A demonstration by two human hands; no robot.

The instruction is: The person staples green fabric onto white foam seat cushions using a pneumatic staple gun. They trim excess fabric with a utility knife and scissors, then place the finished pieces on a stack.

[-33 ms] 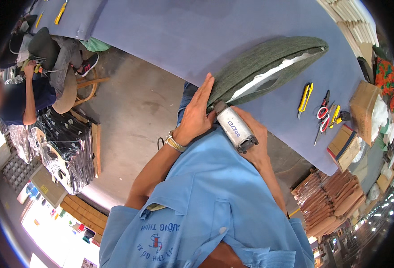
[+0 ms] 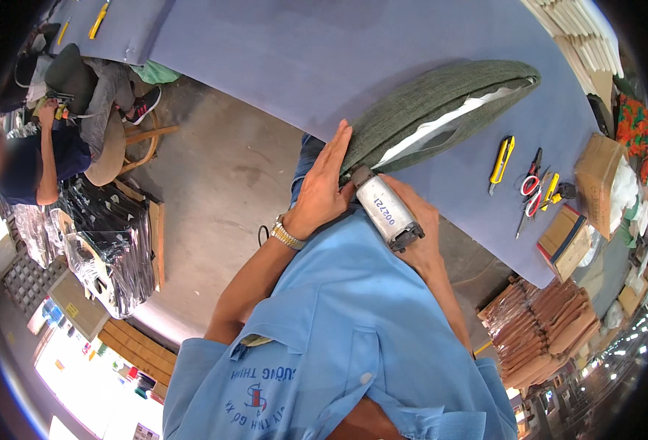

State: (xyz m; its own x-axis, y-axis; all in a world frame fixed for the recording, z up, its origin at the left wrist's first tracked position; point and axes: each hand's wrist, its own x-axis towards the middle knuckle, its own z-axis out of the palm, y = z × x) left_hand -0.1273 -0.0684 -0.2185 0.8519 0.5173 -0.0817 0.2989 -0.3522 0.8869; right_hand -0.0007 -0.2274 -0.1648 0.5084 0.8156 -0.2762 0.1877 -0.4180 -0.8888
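A dark green upholstered cushion or seat pad [image 2: 405,110] lies tilted on the blue-grey table [image 2: 265,51], its white-lined opening facing me. My left hand [image 2: 320,191], with a metal watch on its wrist, lies along the cushion's near end. Its fingers are stretched out and the thumb reaches toward the tool's nose. My right hand [image 2: 421,220] is wrapped round a silver pneumatic staple gun [image 2: 388,207], whose handle is hidden beneath it. The gun's dark nose is up against the cushion's near corner; whether it touches the fabric I cannot tell.
Right of the cushion lie a yellow utility knife [image 2: 501,165], red-handled scissors [image 2: 532,185] and another yellow knife [image 2: 551,192]. Cardboard boxes [image 2: 598,172] line the table's right edge. A co-worker [image 2: 38,158] sits at left near wrapped stacked parts [image 2: 111,257]. Brown pads [image 2: 540,330] are stacked at lower right.
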